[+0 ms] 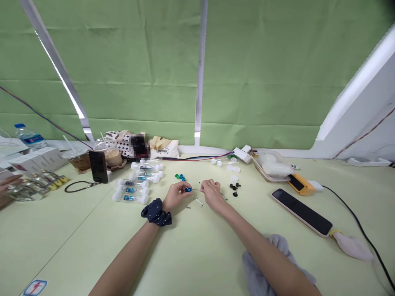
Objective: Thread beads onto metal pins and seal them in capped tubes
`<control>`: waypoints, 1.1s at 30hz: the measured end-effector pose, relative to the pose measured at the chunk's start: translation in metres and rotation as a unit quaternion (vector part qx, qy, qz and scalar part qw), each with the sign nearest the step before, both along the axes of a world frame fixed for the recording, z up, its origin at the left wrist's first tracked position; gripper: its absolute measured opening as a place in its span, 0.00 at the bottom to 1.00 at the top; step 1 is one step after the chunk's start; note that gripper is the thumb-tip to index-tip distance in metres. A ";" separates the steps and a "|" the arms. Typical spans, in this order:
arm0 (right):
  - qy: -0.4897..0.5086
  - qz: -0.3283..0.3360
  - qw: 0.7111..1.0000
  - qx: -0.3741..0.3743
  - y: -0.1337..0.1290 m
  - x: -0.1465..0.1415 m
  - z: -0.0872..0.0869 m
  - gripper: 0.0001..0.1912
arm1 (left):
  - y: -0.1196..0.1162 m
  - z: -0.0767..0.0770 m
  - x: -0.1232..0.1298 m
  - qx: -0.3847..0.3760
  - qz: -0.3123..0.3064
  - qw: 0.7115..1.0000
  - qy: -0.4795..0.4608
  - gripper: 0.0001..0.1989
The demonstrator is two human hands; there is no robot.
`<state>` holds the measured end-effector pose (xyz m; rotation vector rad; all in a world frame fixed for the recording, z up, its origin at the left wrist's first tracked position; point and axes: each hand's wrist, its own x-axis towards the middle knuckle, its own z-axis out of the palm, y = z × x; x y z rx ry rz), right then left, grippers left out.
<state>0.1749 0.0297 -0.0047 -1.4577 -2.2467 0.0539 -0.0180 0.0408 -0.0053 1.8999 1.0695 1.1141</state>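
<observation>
Near the middle of the frame your left hand (pixel 176 194) pinches a small blue bead (pixel 187 189) between its fingertips, fingers closed on it, with a dark navy fabric scrunchie (pixel 156 212) around that wrist. Just to the right of it, your right hand (pixel 212 192) has its fingers closed on a thin silver metal wire (pixel 195 189) that runs across to the bead. Another bent piece of thin wire (pixel 199 201) lies on the pale green tabletop (pixel 92 230) just below the hands. A small cluster of loose green and blue beads (pixel 180 177) sits a little above your left hand. Left of centre lie several clear plastic tubes with white caps (pixel 135 190), side by side, some with blue beads inside. Right of your hands are small black round pieces (pixel 234 188) and white caps (pixel 233 168). A black smartphone (pixel 301 211) lies flat at the right. At the far left edge another person's hand (pixel 8 187) rests near small glass bottles (pixel 29 187).
</observation>
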 end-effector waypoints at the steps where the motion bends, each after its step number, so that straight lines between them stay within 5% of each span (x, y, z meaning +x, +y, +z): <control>1: -0.002 0.001 1.000 -0.002 0.000 0.000 0.000 0.09 | 0.000 0.000 0.000 -0.002 0.001 1.000 0.002 0.15; 17: -0.030 0.045 0.997 0.062 -0.009 0.002 0.017 0.13 | -0.004 0.002 0.005 0.061 0.000 0.996 0.062 0.11; 28: 0.169 0.078 0.978 0.094 -0.011 -0.001 0.020 0.11 | -0.011 0.010 0.012 0.061 -0.065 0.996 0.030 0.15; 33: 0.271 0.076 0.958 0.060 -0.014 -0.005 0.025 0.10 | -0.010 0.006 0.014 0.000 -0.060 0.997 -0.038 0.14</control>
